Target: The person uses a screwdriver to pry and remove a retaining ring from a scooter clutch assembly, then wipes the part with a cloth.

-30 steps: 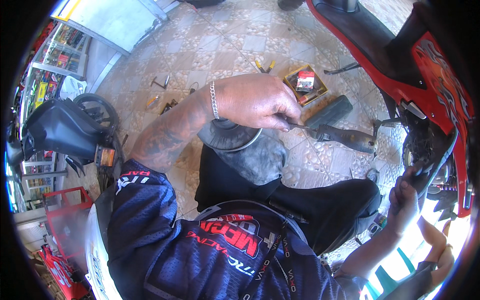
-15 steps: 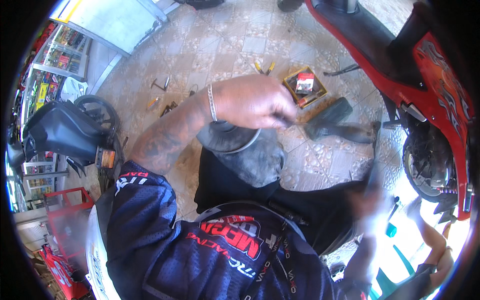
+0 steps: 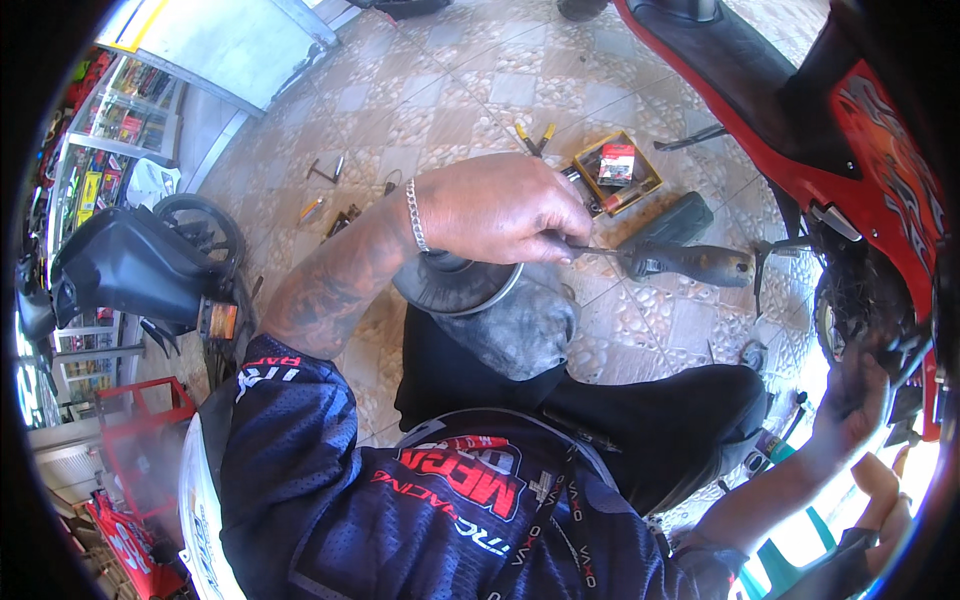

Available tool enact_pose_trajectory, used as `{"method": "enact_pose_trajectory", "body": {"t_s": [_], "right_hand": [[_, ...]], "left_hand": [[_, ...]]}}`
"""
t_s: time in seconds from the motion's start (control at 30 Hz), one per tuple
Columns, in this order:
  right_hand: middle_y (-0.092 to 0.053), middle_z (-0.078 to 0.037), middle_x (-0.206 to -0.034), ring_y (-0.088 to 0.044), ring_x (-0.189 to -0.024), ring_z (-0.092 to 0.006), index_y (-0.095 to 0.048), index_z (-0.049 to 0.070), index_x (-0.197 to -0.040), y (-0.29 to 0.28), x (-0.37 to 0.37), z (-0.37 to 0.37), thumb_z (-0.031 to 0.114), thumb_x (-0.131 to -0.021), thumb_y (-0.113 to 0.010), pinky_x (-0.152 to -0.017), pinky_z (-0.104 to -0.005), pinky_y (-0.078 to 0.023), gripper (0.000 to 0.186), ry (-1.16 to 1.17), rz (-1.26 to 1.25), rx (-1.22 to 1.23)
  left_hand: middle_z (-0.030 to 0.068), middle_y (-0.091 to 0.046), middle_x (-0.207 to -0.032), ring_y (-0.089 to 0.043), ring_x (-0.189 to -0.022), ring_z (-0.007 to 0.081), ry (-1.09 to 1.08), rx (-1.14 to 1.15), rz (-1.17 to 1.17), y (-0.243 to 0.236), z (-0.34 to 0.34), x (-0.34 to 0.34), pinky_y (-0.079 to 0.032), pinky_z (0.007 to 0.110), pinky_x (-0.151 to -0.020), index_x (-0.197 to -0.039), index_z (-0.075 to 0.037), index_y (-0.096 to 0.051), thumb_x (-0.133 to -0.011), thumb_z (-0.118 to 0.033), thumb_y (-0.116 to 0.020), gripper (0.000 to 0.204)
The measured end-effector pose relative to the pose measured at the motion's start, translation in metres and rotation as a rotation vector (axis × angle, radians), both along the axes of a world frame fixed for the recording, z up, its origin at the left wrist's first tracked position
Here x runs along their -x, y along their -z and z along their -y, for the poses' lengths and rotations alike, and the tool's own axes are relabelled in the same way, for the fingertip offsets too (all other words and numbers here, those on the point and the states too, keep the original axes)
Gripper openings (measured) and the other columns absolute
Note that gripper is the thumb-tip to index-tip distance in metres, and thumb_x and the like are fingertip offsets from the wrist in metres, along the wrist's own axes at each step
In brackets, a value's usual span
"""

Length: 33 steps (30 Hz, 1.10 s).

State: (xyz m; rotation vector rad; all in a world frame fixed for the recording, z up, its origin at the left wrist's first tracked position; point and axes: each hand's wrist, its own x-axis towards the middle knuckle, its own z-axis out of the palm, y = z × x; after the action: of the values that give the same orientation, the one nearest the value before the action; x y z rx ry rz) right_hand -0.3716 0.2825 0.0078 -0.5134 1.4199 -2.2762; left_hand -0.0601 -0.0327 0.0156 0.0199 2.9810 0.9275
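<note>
My left hand point(image 3: 510, 212), with a chain bracelet at the wrist, is raised over my lap with its fingers closed. A thin shaft runs from its fingertips to a long dark tool-like piece point(image 3: 692, 263); its exact kind is unclear. Below the wrist is a round dark bowl-shaped part point(image 3: 458, 285) with a pale metal rim, beside a grey faded patch point(image 3: 510, 332) over my dark trousers. At the far right my right hand point(image 3: 862, 388) reaches up to the red motorcycle point(image 3: 868, 185), near its wheel; shade hides the fingers.
On the tiled floor lie a yellow-edged box point(image 3: 618, 172) of small parts, yellow-handled pliers point(image 3: 535, 138), a T-handle tool point(image 3: 325, 170) and a dark green case point(image 3: 672, 220). A black scooter point(image 3: 140, 255) stands at left. Another person's limbs point(image 3: 882, 505) show at lower right.
My right hand has moved right, from beside my knee to the motorcycle. My left hand has barely moved. The long dark piece, blurred before, now appears sharp.
</note>
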Motion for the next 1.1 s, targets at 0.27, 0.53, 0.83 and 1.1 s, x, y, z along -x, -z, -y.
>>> {"method": "enact_pose_trajectory", "body": {"t_s": [0.27,0.53,0.83,1.1], "right_hand": [[-0.064,-0.010,-0.113,-0.048,-0.065,-0.0070,-0.056,0.004,-0.129,0.028,0.005,-0.003,0.002,-0.088,-0.060,-0.054,-0.0213,-0.043,0.040,-0.304,0.132,0.225],[-0.057,0.000,-0.086,-0.051,-0.066,-0.0122,-0.056,0.003,-0.133,0.058,-0.031,-0.010,0.009,-0.088,-0.061,-0.067,-0.0269,-0.046,0.046,-0.082,-0.451,-0.644],[-0.062,-0.015,-0.096,-0.062,-0.088,-0.0231,-0.052,-0.001,-0.136,0.259,0.110,-0.078,0.019,-0.090,-0.064,-0.078,-0.0400,-0.051,0.051,-0.271,-0.760,-1.316],[-0.062,-0.018,-0.116,-0.062,-0.106,-0.0287,-0.052,0.003,-0.142,0.406,0.095,-0.094,0.019,-0.091,-0.067,-0.092,-0.0420,-0.049,0.056,-0.484,-0.909,-1.818]], "left_hand": [[0.0130,-0.072,-0.095,-0.069,-0.092,0.0354,-0.007,-0.017,-0.020,0.005,0.003,0.000,-0.054,0.046,-0.082,-0.101,-0.005,-0.072,-0.087,-0.018,-0.072,0.019],[0.0133,-0.073,-0.102,-0.069,-0.097,0.0343,-0.014,-0.002,0.021,0.001,0.002,-0.001,-0.055,0.044,-0.083,-0.105,-0.004,-0.073,-0.087,-0.017,-0.074,0.022],[0.0128,-0.073,-0.106,-0.069,-0.097,0.0341,-0.051,0.046,0.003,0.001,0.001,-0.001,-0.055,0.042,-0.082,-0.105,-0.004,-0.074,-0.086,-0.016,-0.076,0.022],[0.0124,-0.072,-0.099,-0.068,-0.092,0.0340,-0.080,0.006,-0.015,-0.003,-0.002,0.001,-0.054,0.042,-0.079,-0.102,-0.004,-0.074,-0.087,-0.017,-0.077,0.020]]}}
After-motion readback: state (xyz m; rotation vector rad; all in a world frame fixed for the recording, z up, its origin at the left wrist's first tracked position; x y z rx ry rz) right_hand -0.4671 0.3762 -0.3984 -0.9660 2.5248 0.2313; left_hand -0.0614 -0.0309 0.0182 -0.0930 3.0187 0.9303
